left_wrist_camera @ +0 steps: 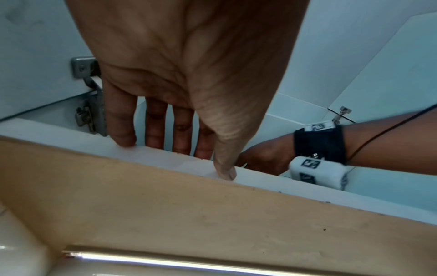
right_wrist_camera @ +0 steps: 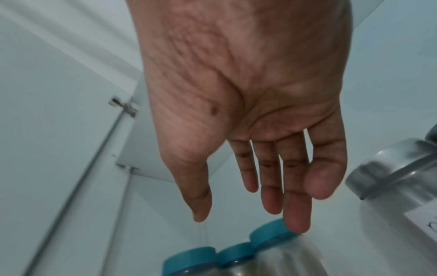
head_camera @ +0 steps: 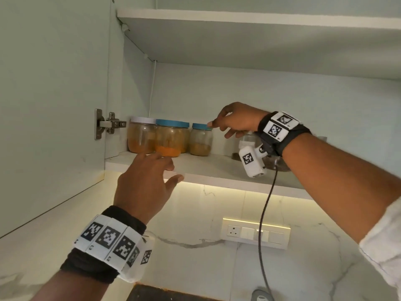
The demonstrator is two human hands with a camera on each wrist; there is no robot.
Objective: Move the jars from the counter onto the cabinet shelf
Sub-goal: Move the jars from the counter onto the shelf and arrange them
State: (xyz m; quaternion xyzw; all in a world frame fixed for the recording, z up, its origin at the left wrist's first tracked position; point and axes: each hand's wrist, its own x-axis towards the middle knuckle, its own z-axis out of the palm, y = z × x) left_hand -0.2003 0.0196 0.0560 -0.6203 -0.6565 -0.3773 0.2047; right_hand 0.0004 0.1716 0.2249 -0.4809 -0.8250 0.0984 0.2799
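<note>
Several clear jars of orange-brown powder stand at the left end of the lower cabinet shelf (head_camera: 217,170): a white-lidded jar (head_camera: 142,135), a larger blue-lidded jar (head_camera: 171,137) and a smaller blue-lidded jar (head_camera: 200,137). My right hand (head_camera: 218,129) hovers by the smaller jar's lid (right_wrist_camera: 269,233), fingers straight and holding nothing. One fingertip (right_wrist_camera: 296,224) is at the lid's rim. My left hand (head_camera: 161,166) rests flat on the shelf's front edge (left_wrist_camera: 307,190), its fingers (left_wrist_camera: 123,130) spread and its thumb on the lip. A clear metal-lidded jar (right_wrist_camera: 390,168) stands to the right, partly behind my right wrist.
The cabinet door stands open at left on its hinge (head_camera: 108,124). An upper shelf (head_camera: 260,20) spans above. Below the cabinet are a lit strip, a marble wall and a socket plate (head_camera: 256,233). A black cable (head_camera: 267,213) hangs from my right wrist.
</note>
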